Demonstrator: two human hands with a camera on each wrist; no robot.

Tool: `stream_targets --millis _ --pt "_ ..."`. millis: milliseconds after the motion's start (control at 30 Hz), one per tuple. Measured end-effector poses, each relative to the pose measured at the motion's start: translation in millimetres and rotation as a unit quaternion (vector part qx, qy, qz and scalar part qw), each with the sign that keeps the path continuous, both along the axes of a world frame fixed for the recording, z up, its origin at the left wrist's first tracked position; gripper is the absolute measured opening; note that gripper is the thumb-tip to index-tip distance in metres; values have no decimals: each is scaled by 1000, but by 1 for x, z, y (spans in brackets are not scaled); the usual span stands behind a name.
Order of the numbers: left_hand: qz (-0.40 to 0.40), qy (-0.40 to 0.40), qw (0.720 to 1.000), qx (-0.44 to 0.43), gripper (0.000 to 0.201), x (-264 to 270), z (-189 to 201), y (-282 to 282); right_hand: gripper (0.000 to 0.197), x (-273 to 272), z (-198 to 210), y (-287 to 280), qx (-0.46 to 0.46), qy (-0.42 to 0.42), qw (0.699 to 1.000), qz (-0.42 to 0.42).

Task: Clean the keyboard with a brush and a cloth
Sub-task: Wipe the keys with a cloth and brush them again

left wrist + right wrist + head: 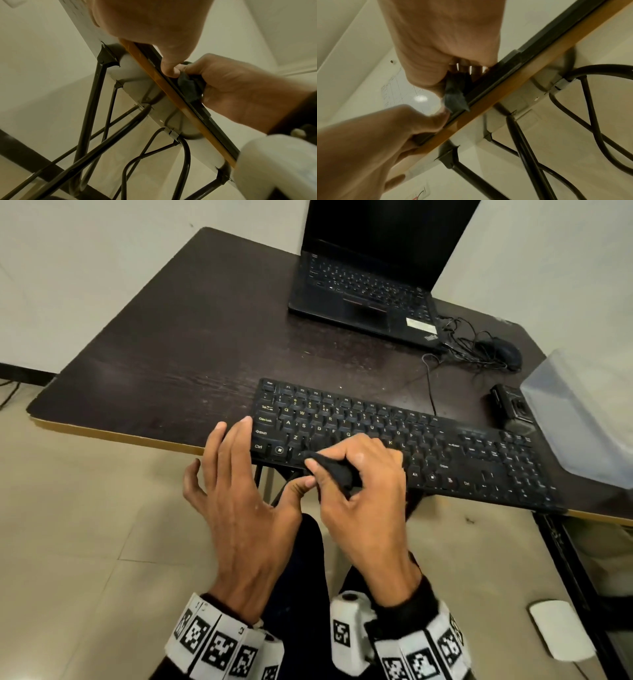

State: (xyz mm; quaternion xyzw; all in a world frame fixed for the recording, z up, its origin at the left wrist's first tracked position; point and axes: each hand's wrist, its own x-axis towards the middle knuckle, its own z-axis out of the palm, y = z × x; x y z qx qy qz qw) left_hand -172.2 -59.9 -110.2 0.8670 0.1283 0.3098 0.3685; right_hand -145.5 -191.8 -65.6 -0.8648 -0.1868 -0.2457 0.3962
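Black keyboard point(404, 440) lies along the near edge of the dark wood-grain table point(171, 354), its front rim just at the table's tan edge band. Right hand point(363, 494) has its fingers curled round a bunched dark cloth point(329, 469) and presses it on the bottom key row near the keyboard's left end; most of the cloth is hidden inside the fist, only a wad and one corner showing. In the right wrist view the cloth's grey tip point(455, 100) pokes out against the keyboard's front rim. Left hand point(236, 494) rests at the keyboard's left end with fingers spread and nearly straight, fingertips by the Caps Lock and Shift keys, thumb touching the cloth next to the right thumb. It grips nothing. Brush: cannot identify it for certain in any view. Toward the far edge sits an open laptop point(370, 278), lid cut off by the frame top. Near the right edge lie a mouse point(503, 352) with tangled cable, a small black object point(510, 405) too blurred to name, and a translucent container point(579, 419), partly cropped.
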Motion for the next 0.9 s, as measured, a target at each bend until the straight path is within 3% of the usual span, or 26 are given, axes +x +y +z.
stream_targets --millis 233,500,700,900 --pt "-1 8 1000 -3 96 -1 1 1 9 2 3 -90 -63 -10 991 -116" --pt "0 -4 1000 -9 92 0 1 0 12 6 1 4 -26 -13 999 -33" --pt "-3 -3 1000 -15 100 -1 2 1 11 17 8 -45 -20 -2 989 -144" --pt "-3 -1 999 -32 101 0 0 -2 11 24 6 0 3 16 998 -66"
